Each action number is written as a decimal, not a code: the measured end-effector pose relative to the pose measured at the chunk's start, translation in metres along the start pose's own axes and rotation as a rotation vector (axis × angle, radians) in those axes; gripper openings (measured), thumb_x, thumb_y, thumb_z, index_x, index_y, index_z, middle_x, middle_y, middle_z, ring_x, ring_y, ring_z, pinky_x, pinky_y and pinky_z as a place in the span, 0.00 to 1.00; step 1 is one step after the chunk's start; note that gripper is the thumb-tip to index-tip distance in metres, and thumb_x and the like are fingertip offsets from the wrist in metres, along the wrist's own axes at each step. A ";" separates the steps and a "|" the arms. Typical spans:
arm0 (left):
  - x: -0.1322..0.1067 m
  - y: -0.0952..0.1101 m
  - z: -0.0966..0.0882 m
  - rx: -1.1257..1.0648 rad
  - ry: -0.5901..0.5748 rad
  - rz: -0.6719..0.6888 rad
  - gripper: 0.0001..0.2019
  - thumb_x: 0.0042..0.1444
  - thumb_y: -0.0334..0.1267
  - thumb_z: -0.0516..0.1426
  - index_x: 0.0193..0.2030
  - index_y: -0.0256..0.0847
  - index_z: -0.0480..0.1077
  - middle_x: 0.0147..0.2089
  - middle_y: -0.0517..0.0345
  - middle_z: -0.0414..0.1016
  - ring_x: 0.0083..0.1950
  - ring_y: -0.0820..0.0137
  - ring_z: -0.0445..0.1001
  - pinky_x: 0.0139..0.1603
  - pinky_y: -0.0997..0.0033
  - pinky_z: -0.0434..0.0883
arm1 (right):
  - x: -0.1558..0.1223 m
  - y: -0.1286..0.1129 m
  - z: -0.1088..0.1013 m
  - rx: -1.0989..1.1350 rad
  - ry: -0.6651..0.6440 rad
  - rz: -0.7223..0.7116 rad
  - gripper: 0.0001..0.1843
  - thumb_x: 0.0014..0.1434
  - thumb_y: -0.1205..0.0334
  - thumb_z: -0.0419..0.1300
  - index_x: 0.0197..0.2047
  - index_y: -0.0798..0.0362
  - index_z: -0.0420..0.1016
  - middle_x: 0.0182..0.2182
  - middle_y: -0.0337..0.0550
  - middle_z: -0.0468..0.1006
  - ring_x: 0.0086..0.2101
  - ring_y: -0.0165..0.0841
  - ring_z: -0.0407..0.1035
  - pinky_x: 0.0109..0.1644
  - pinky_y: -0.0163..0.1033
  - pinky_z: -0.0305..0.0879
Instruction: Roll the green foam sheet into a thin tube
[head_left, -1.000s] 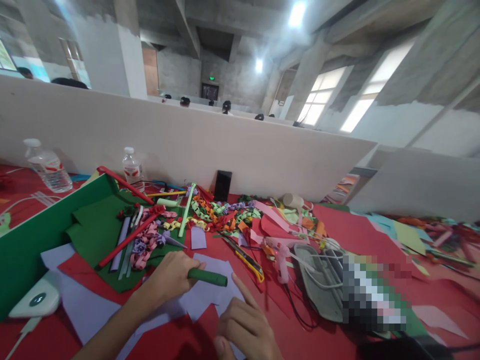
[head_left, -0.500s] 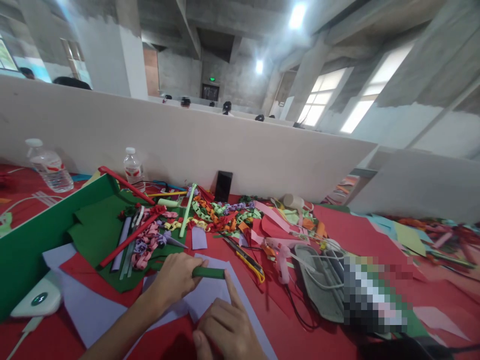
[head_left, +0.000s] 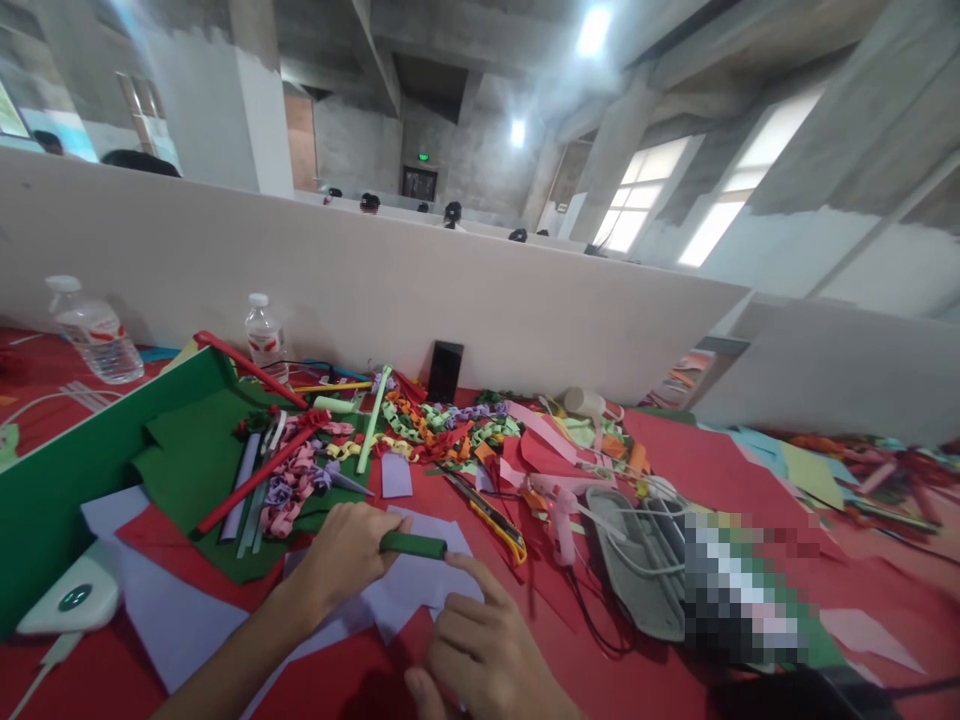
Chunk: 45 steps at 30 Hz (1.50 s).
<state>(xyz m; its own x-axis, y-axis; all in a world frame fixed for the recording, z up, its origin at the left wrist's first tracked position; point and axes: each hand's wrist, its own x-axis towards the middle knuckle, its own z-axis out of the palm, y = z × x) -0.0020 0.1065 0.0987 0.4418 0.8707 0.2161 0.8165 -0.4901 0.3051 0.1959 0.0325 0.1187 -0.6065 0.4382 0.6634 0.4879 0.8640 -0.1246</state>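
Note:
My left hand grips a dark green rolled paper tube that lies across a lilac paper sheet on the red table. My right hand rests on the sheet's near edge, its forefinger stretched toward the tube's right end and touching the paper there. A yellow and black box cutter lies just beyond the sheet.
A green cardboard box with dark green paper and rolled strips stands at left. Paper chains, a pink glue gun, a grey pouch, a white device, a black phone and two water bottles crowd the table.
My right hand slid back right along the sheet, and the lilac sheet shifted under it. My left hand kept its hold on the green tube.

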 end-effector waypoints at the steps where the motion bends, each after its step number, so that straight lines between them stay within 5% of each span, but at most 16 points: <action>1: 0.000 0.000 0.000 -0.003 -0.004 0.007 0.21 0.68 0.39 0.48 0.27 0.43 0.74 0.28 0.52 0.82 0.29 0.64 0.78 0.30 0.66 0.57 | 0.000 0.001 0.001 -0.007 -0.015 -0.010 0.14 0.60 0.67 0.55 0.22 0.50 0.64 0.17 0.31 0.67 0.21 0.27 0.60 0.63 0.49 0.60; 8: 0.001 0.001 -0.002 -0.042 -0.090 0.031 0.18 0.66 0.39 0.51 0.29 0.43 0.77 0.31 0.53 0.84 0.32 0.62 0.80 0.32 0.67 0.60 | 0.002 0.009 -0.006 -0.075 -0.144 -0.080 0.16 0.64 0.63 0.57 0.23 0.50 0.67 0.17 0.33 0.69 0.22 0.28 0.61 0.59 0.46 0.62; 16: -0.002 0.004 -0.006 -0.005 -0.170 0.074 0.19 0.66 0.40 0.50 0.29 0.44 0.79 0.30 0.52 0.83 0.33 0.59 0.80 0.33 0.66 0.62 | 0.005 0.018 -0.011 -0.162 -0.340 -0.353 0.21 0.67 0.58 0.59 0.22 0.50 0.71 0.16 0.35 0.70 0.19 0.30 0.59 0.44 0.43 0.67; 20: 0.000 0.005 -0.007 0.002 -0.149 0.058 0.19 0.67 0.39 0.50 0.28 0.44 0.78 0.30 0.52 0.83 0.31 0.60 0.80 0.30 0.67 0.59 | 0.006 0.024 -0.011 -0.132 -0.376 -0.332 0.22 0.67 0.57 0.57 0.21 0.51 0.71 0.16 0.35 0.70 0.20 0.30 0.60 0.43 0.43 0.66; 24: 0.001 0.001 -0.003 0.044 -0.064 0.045 0.17 0.66 0.37 0.51 0.28 0.43 0.75 0.30 0.54 0.83 0.29 0.62 0.79 0.28 0.66 0.56 | 0.011 0.023 -0.017 0.083 -0.404 -0.161 0.21 0.68 0.58 0.55 0.22 0.51 0.70 0.19 0.35 0.73 0.22 0.28 0.66 0.50 0.42 0.65; 28: 0.000 -0.007 0.006 0.117 0.059 0.110 0.14 0.66 0.35 0.52 0.30 0.43 0.74 0.28 0.57 0.82 0.28 0.64 0.79 0.27 0.66 0.54 | 0.017 0.015 -0.019 0.465 -0.379 0.208 0.26 0.73 0.55 0.48 0.24 0.52 0.73 0.21 0.34 0.75 0.25 0.26 0.70 0.58 0.41 0.61; 31: 0.000 -0.011 0.012 0.212 0.225 0.194 0.14 0.65 0.32 0.52 0.28 0.42 0.73 0.25 0.58 0.80 0.25 0.64 0.76 0.27 0.65 0.55 | 0.018 0.015 -0.014 0.882 -0.236 0.557 0.33 0.73 0.48 0.47 0.22 0.54 0.76 0.18 0.40 0.75 0.23 0.29 0.70 0.40 0.36 0.66; 34: 0.001 -0.011 0.013 0.271 0.390 0.270 0.15 0.65 0.31 0.53 0.26 0.42 0.71 0.22 0.59 0.76 0.24 0.64 0.75 0.29 0.64 0.57 | 0.019 0.019 -0.008 1.317 0.003 0.797 0.35 0.71 0.46 0.50 0.18 0.56 0.76 0.13 0.40 0.70 0.18 0.28 0.65 0.27 0.35 0.59; 38: 0.003 -0.008 0.008 0.299 0.482 0.327 0.15 0.65 0.32 0.54 0.25 0.42 0.69 0.20 0.62 0.73 0.23 0.66 0.73 0.29 0.64 0.58 | 0.023 0.024 -0.011 1.683 0.254 1.002 0.30 0.69 0.49 0.55 0.19 0.56 0.75 0.14 0.39 0.69 0.17 0.27 0.63 0.27 0.34 0.56; 45: 0.005 -0.008 0.004 0.340 0.530 0.368 0.17 0.66 0.33 0.53 0.24 0.42 0.67 0.19 0.62 0.71 0.22 0.67 0.71 0.28 0.64 0.57 | 0.030 0.026 -0.023 1.958 0.314 1.177 0.24 0.64 0.50 0.61 0.21 0.56 0.74 0.17 0.37 0.68 0.20 0.26 0.61 0.30 0.33 0.58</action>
<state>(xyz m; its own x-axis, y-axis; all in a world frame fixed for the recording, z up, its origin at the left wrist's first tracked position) -0.0044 0.1147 0.0933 0.5408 0.4732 0.6954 0.7583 -0.6321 -0.1595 0.2052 0.0627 0.1520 -0.4359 0.8825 -0.1767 -0.6683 -0.4488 -0.5932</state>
